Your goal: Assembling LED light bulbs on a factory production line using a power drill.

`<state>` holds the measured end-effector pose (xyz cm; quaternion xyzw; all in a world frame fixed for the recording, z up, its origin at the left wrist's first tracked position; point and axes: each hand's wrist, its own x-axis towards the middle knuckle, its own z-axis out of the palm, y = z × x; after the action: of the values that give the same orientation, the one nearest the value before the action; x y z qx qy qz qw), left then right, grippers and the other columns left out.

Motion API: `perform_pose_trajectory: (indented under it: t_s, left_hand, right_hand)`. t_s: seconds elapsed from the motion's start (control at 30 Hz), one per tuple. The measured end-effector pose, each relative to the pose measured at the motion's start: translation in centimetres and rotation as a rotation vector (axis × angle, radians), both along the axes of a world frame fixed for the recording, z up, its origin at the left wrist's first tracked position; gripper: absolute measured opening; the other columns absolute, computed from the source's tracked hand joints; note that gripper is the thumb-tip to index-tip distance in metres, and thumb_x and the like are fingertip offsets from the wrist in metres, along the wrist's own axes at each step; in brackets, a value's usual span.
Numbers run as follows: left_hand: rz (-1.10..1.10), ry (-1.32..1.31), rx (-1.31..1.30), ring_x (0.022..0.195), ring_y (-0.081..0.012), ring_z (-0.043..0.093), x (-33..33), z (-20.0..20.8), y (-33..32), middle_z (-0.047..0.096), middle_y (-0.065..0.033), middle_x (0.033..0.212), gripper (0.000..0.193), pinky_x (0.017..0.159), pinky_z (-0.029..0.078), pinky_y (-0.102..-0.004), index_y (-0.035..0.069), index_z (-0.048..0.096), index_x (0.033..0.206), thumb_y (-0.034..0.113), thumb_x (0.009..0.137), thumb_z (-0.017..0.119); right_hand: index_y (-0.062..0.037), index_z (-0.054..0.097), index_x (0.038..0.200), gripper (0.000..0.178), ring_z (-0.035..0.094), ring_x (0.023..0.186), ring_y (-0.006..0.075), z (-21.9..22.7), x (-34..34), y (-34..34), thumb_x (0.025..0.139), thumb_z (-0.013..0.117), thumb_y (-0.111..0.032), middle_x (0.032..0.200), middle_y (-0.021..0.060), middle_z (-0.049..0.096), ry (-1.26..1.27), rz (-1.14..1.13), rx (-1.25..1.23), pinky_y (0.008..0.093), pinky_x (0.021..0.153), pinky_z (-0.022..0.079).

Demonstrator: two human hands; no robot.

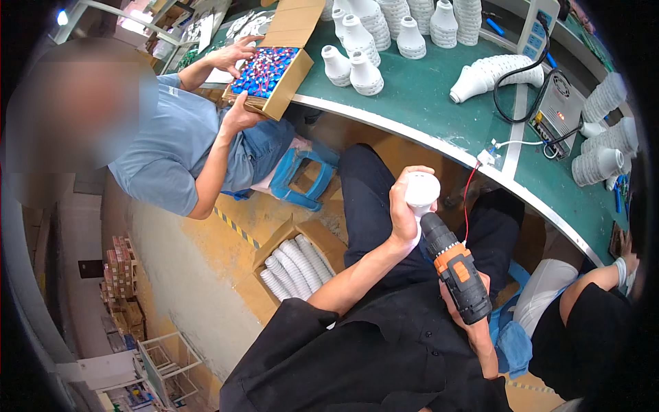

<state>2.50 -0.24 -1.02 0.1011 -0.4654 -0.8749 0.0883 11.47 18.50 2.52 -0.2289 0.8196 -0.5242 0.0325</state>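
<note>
My left hand (401, 214) is wrapped round a white bulb-shaped plastic housing (421, 189), its round wide end turned up. Gripped in my right hand (449, 303) is an orange and black cordless drill (458, 272). The drill's chuck points at the lower part of the housing; my fingers and the chuck hide whether a bit touches it. A thin red wire (469, 199) runs from a white connector (486, 158) at the table's edge down beside the drill.
Stacks of white housings (367, 34) stand on the green table (419, 82), near a metal power supply (557, 113). At left, a co-worker's hands are at a cardboard box (295, 75) of blue parts. A carton (257, 302) of white stacks sits on the floor. Another person sits at right.
</note>
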Motion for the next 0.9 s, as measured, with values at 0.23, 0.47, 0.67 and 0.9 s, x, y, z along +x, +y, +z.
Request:
perform_pose_trajectory:
  t_s: [0.23, 0.47, 0.67, 0.9]
  left_hand:
    - [-0.014, 0.025, -0.002, 0.06, -0.0163, 0.059, -0.1, 0.0, -0.3, 0.063, -0.0096, 0.076, 0.055, 0.056, 0.048, -0.0292, 0.002, 0.059, 0.112, 0.049, 0.099, 0.034]
    - [-0.003, 0.005, 0.003, 0.058, -0.0167, 0.058, -0.3, -0.3, -0.5, 0.063, -0.0098, 0.073, 0.054, 0.054, 0.047, -0.03, 0.003, 0.061, 0.11, 0.047, 0.1, 0.032]
    - [0.016, -0.014, 0.054, 0.056, -0.0203, 0.059, -0.5, 0.1, -1.2, 0.063, -0.0122, 0.072, 0.054, 0.05, 0.049, -0.0331, 0.001, 0.061, 0.109, 0.043, 0.098, 0.028]
    - [-0.044, 0.006, 0.044, 0.057, -0.0208, 0.057, -1.2, -0.5, -1.7, 0.064, -0.0153, 0.077, 0.057, 0.051, 0.046, -0.0324, -0.002, 0.06, 0.113, 0.044, 0.099, 0.029]
  right_hand:
    - [0.0013, 0.067, 0.091, 0.019, 0.071, 0.074, 0.031, -0.2, 0.1, -0.1, 0.073, 0.074, 0.003, 0.084, 0.0141, 0.069, 0.054, -0.012, 0.02, 0.034, 0.069, 0.056]
    - [0.0011, 0.067, 0.092, 0.02, 0.072, 0.075, 0.0299, -0.1, 0.8, 0.2, 0.073, 0.074, 0.002, 0.085, 0.0137, 0.069, 0.005, -0.031, 0.031, 0.0333, 0.07, 0.057]
    - [0.0, 0.068, 0.099, 0.028, 0.072, 0.077, 0.0299, -0.1, 0.4, -0.1, 0.072, 0.075, 0.002, 0.087, 0.0133, 0.069, -0.068, -0.026, -0.08, 0.0325, 0.07, 0.055]
    - [-0.0024, 0.067, 0.092, 0.025, 0.069, 0.071, 0.0309, -1.8, 0.6, 0.3, 0.069, 0.075, 0.002, 0.082, 0.0111, 0.067, -0.032, -0.021, -0.007, 0.0353, 0.065, 0.056]
